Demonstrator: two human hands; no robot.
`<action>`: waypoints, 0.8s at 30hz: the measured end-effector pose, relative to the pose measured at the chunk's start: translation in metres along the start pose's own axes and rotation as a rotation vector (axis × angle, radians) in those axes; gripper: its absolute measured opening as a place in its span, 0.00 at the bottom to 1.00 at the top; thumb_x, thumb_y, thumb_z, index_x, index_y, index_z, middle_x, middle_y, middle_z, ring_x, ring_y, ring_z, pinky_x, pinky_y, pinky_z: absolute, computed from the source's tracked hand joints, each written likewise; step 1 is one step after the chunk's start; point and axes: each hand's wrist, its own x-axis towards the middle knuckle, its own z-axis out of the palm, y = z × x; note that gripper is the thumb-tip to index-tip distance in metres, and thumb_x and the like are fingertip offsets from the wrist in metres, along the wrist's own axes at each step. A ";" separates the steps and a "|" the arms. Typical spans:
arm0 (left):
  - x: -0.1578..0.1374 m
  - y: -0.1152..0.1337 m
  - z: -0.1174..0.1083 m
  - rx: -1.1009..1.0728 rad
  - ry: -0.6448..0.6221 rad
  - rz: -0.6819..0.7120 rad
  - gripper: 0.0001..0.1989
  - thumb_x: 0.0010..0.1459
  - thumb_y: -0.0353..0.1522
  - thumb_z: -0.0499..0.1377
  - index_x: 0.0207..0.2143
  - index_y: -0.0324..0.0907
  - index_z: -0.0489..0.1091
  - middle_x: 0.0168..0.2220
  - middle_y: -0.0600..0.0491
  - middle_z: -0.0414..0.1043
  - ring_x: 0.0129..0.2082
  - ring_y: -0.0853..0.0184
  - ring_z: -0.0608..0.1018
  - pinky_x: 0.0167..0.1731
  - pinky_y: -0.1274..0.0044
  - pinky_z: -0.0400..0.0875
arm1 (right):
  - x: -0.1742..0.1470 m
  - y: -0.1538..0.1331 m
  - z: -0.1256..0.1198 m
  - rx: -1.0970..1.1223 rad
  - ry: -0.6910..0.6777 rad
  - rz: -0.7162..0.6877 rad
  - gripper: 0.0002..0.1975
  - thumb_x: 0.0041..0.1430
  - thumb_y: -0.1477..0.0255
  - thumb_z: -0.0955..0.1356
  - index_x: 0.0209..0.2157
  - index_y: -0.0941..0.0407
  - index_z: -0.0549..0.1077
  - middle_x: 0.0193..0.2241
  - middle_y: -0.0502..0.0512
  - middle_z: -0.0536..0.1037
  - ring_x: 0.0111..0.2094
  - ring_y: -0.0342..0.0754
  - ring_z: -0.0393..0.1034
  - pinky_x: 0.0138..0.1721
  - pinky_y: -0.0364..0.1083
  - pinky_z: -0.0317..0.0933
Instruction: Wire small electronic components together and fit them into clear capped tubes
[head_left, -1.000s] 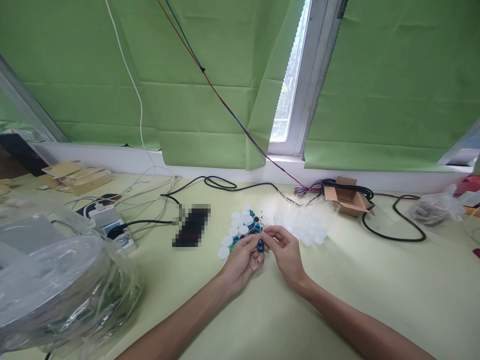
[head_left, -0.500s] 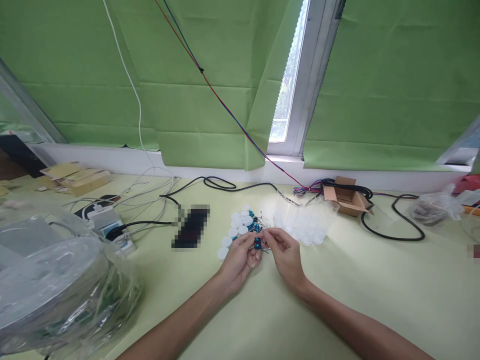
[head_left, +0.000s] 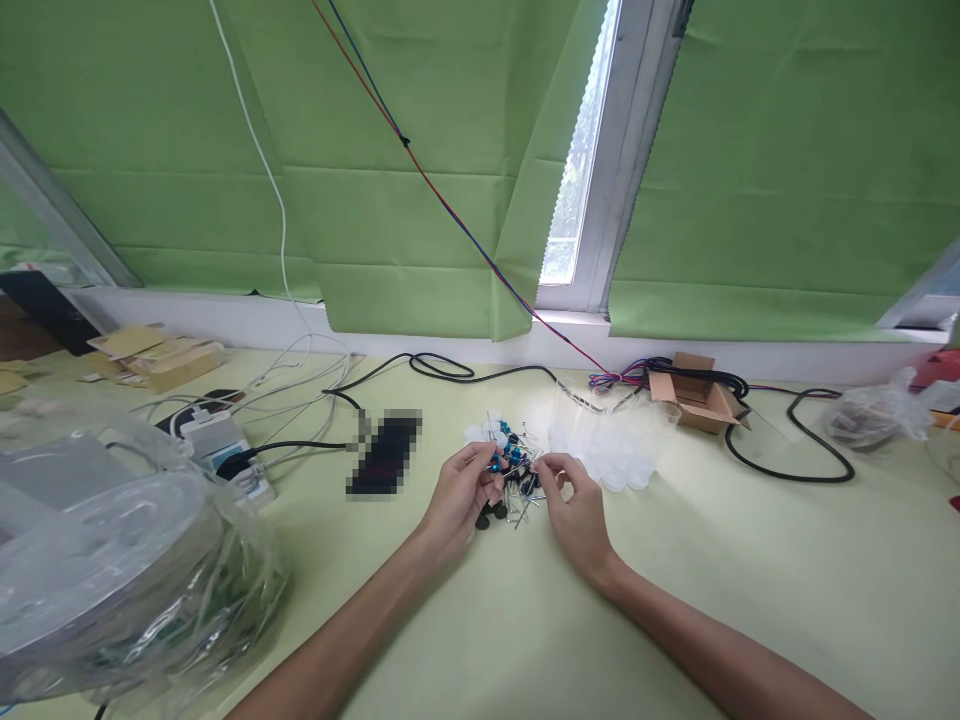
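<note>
My left hand (head_left: 454, 495) is closed in a pinch on a small shiny blue part (head_left: 495, 463) with a thin metal stem. Beneath and between the hands lies a heap of small blue and black parts with metal pins (head_left: 523, 492). My right hand (head_left: 579, 510) has its thumb and forefinger pressed together at the heap's right side; whatever is between those fingertips is too small to make out. Several white round discs (head_left: 475, 433) lie just behind my left fingers, partly covered by them. Black round pieces (head_left: 483, 521) rest near my left wrist.
Translucent round pieces (head_left: 619, 470) lie right of the heap, near an open cardboard box (head_left: 697, 405). A phone-like dark object (head_left: 386, 455), blurred out, and a power strip (head_left: 225, 455) are to the left. A plastic-wrapped reel (head_left: 127, 560) fills the near left; black cable (head_left: 795, 478) loops at right.
My hands have drawn apart: the left moved slightly up and left with the blue part, while the right stayed nearly in place. More of the heap between them shows now.
</note>
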 end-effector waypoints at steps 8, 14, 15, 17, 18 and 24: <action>0.002 -0.002 -0.002 -0.015 -0.001 0.005 0.12 0.52 0.37 0.66 0.31 0.37 0.71 0.28 0.54 0.69 0.18 0.78 0.67 0.16 0.84 0.61 | -0.003 0.004 0.000 -0.158 -0.193 -0.236 0.05 0.62 0.76 0.66 0.34 0.55 0.74 0.31 0.54 0.75 0.37 0.51 0.65 0.39 0.49 0.61; 0.002 -0.002 -0.004 -0.012 0.003 -0.001 0.12 0.51 0.37 0.67 0.31 0.37 0.70 0.29 0.54 0.69 0.18 0.78 0.67 0.16 0.83 0.60 | -0.008 0.009 0.003 -0.260 -0.328 -0.288 0.06 0.60 0.78 0.67 0.36 0.55 0.75 0.33 0.56 0.72 0.38 0.52 0.63 0.39 0.49 0.63; 0.001 -0.002 -0.004 -0.011 0.004 0.000 0.13 0.51 0.37 0.67 0.31 0.37 0.70 0.29 0.55 0.68 0.18 0.78 0.67 0.16 0.83 0.60 | -0.008 0.010 0.003 -0.274 -0.336 -0.291 0.05 0.59 0.78 0.68 0.36 0.55 0.75 0.33 0.56 0.72 0.38 0.52 0.63 0.39 0.49 0.64; 0.001 -0.002 -0.003 -0.010 0.010 0.000 0.13 0.51 0.37 0.67 0.30 0.37 0.70 0.28 0.55 0.68 0.17 0.78 0.67 0.16 0.83 0.60 | -0.008 0.010 0.003 -0.295 -0.346 -0.295 0.05 0.59 0.78 0.67 0.35 0.55 0.75 0.33 0.56 0.72 0.38 0.52 0.63 0.39 0.50 0.64; 0.001 -0.002 -0.003 -0.010 0.013 -0.001 0.13 0.50 0.37 0.67 0.30 0.37 0.70 0.28 0.55 0.69 0.17 0.78 0.67 0.16 0.83 0.60 | -0.007 0.010 0.003 -0.301 -0.348 -0.295 0.05 0.60 0.78 0.67 0.36 0.55 0.75 0.33 0.56 0.72 0.39 0.52 0.63 0.39 0.50 0.64; 0.002 -0.001 -0.003 -0.017 0.020 -0.004 0.12 0.50 0.36 0.67 0.30 0.37 0.70 0.28 0.55 0.69 0.17 0.77 0.67 0.15 0.83 0.60 | -0.008 0.011 0.004 -0.298 -0.361 -0.319 0.04 0.59 0.78 0.67 0.35 0.56 0.72 0.34 0.56 0.71 0.39 0.53 0.63 0.39 0.51 0.63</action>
